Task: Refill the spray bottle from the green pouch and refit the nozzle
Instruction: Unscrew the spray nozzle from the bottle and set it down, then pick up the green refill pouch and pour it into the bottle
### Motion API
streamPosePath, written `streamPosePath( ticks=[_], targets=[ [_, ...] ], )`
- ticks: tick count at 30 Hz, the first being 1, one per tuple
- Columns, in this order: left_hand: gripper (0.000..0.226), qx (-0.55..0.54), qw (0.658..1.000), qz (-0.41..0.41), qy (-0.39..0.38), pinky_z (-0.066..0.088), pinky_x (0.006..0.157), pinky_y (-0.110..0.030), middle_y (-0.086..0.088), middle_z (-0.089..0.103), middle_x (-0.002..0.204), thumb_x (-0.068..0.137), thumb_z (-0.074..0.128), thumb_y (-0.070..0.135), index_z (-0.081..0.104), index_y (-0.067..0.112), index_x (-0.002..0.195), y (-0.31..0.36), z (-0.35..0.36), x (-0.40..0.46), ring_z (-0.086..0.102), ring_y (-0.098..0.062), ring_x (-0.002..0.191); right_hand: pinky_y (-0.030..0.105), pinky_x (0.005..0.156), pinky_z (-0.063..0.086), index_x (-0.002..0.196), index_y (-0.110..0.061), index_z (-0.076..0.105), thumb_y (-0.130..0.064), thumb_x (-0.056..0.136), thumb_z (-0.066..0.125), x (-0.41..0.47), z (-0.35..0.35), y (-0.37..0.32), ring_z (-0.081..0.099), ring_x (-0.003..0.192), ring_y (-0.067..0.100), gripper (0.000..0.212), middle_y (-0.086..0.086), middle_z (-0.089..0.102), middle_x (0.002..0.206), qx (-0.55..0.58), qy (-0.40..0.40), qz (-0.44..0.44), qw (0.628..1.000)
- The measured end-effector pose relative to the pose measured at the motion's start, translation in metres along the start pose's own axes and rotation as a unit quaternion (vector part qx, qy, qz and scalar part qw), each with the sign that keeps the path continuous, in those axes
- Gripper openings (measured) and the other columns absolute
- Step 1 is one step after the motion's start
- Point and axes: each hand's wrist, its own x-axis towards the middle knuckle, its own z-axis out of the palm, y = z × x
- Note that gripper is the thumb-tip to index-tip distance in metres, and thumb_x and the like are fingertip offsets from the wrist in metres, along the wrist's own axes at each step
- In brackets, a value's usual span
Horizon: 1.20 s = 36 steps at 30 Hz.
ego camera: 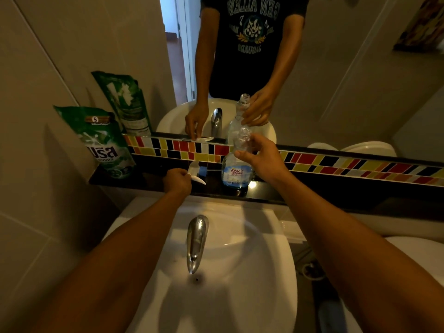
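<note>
Nearest stood the white basin, its chrome tap reaching over the drain. Beyond its back rim ran a dark ledge. At the ledge's front edge the left hand was closed on the white nozzle, whose trigger part was largely hidden by the fingers. The right hand gripped the neck of the uncapped spray bottle, standing mid-ledge; a low blue fill was barely discernible. The green pouch leaned at the ledge's left end against the wall.
</note>
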Motion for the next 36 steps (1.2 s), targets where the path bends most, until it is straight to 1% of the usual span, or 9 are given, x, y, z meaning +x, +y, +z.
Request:
streamPosePath(
  ticks=[6, 8, 12, 15, 19, 27, 31, 33, 36],
  targets=[
    [0.021, 0.074, 0.995, 0.062, 0.017, 0.053, 0.085, -0.039, -0.019, 0.069, 0.111, 0.099, 0.055, 0.009, 0.071, 0.003, 0.113, -0.002, 0.007, -0.010, 0.066, -0.034, 0.104, 0.014, 0.077, 0.055, 0.133, -0.018, 0.060, -0.012, 0.094, 0.073, 0.001, 0.003, 0.007, 0.063, 0.100, -0.003, 0.042, -0.015, 0.066, 0.113, 0.009, 0.006, 0.005, 1.000],
    [0.023, 0.077, 0.994, 0.064, 0.031, 0.049, 0.085, -0.036, -0.019, 0.068, 0.115, 0.099, 0.054, 0.007, 0.068, 0.002, 0.117, 0.000, 0.009, -0.014, 0.064, -0.035, 0.108, 0.020, 0.085, 0.056, 0.142, -0.017, 0.056, -0.013, 0.093, 0.074, 0.000, 0.004, 0.011, 0.062, 0.110, 0.003, 0.053, -0.007, 0.065, 0.126, 0.005, 0.009, 0.010, 1.000],
    [0.029, 0.090, 0.991, 0.090, 0.044, 0.045, 0.083, -0.031, -0.018, 0.063, 0.124, 0.097, 0.059, 0.007, 0.063, 0.002, 0.125, 0.002, 0.005, -0.016, 0.062, -0.034, 0.114, 0.017, 0.079, 0.054, 0.156, -0.022, 0.041, -0.008, 0.092, 0.073, -0.009, 0.006, 0.019, 0.057, 0.114, 0.003, 0.073, -0.008, 0.055, 0.138, 0.027, 0.034, 0.032, 0.999],
    [0.038, 0.109, 0.987, 0.110, 0.046, 0.046, 0.084, -0.032, -0.015, 0.059, 0.131, 0.096, 0.062, 0.015, 0.059, 0.008, 0.134, -0.001, -0.004, -0.017, 0.060, -0.033, 0.117, 0.027, 0.086, 0.057, 0.144, -0.023, 0.047, -0.016, 0.094, 0.071, -0.019, 0.010, 0.026, 0.058, 0.113, 0.010, 0.056, -0.003, 0.056, 0.134, 0.015, 0.133, 0.033, 0.990],
    [0.043, 0.157, 0.976, 0.136, 0.068, 0.048, 0.086, -0.036, -0.014, 0.059, 0.132, 0.094, 0.065, 0.026, 0.059, 0.010, 0.134, 0.000, -0.024, -0.029, 0.060, -0.031, 0.116, 0.031, 0.076, 0.063, 0.117, -0.023, 0.055, -0.026, 0.096, 0.070, -0.038, 0.021, 0.035, 0.067, 0.097, 0.013, 0.026, 0.002, 0.062, 0.111, -0.024, 0.196, 0.032, 0.980],
    [0.050, 0.202, 0.962, 0.135, 0.124, 0.047, 0.102, -0.045, -0.012, 0.059, 0.138, 0.093, 0.063, 0.031, 0.057, 0.013, 0.139, 0.014, -0.088, -0.059, 0.056, -0.032, 0.125, 0.034, 0.076, 0.059, 0.104, -0.022, 0.059, -0.019, 0.096, 0.068, -0.057, 0.070, 0.021, 0.064, 0.092, 0.019, 0.013, 0.004, 0.062, 0.107, -0.036, 0.103, 0.002, 0.994],
    [0.049, 0.221, 0.954, 0.131, 0.152, 0.049, 0.099, -0.044, -0.014, 0.062, 0.134, 0.092, 0.062, 0.032, 0.059, 0.012, 0.136, 0.011, -0.132, -0.071, 0.057, -0.035, 0.121, 0.032, 0.074, 0.052, 0.126, -0.018, 0.058, -0.016, 0.098, 0.066, -0.049, 0.103, 0.006, 0.062, 0.085, 0.011, 0.029, 0.005, 0.062, 0.109, -0.032, 0.040, -0.007, 0.999],
    [0.048, 0.212, 0.955, 0.124, 0.165, 0.051, 0.097, -0.046, -0.015, 0.061, 0.133, 0.092, 0.061, 0.031, 0.059, 0.014, 0.136, 0.014, -0.153, -0.078, 0.058, -0.037, 0.118, 0.029, 0.077, 0.052, 0.139, -0.018, 0.053, -0.018, 0.098, 0.064, -0.047, 0.119, -0.006, 0.063, 0.093, 0.012, 0.043, 0.005, 0.062, 0.119, -0.024, 0.012, -0.006, 1.000],
    [0.053, 0.201, 0.959, 0.121, 0.157, 0.053, 0.092, -0.047, -0.015, 0.062, 0.130, 0.092, 0.061, 0.030, 0.053, 0.016, 0.142, 0.017, -0.181, -0.079, 0.061, -0.038, 0.114, 0.040, 0.087, 0.059, 0.147, -0.021, 0.049, -0.023, 0.097, 0.067, -0.042, 0.140, -0.025, 0.067, 0.107, 0.022, 0.053, 0.010, 0.062, 0.128, -0.028, -0.003, -0.017, 0.999]
  ],
)
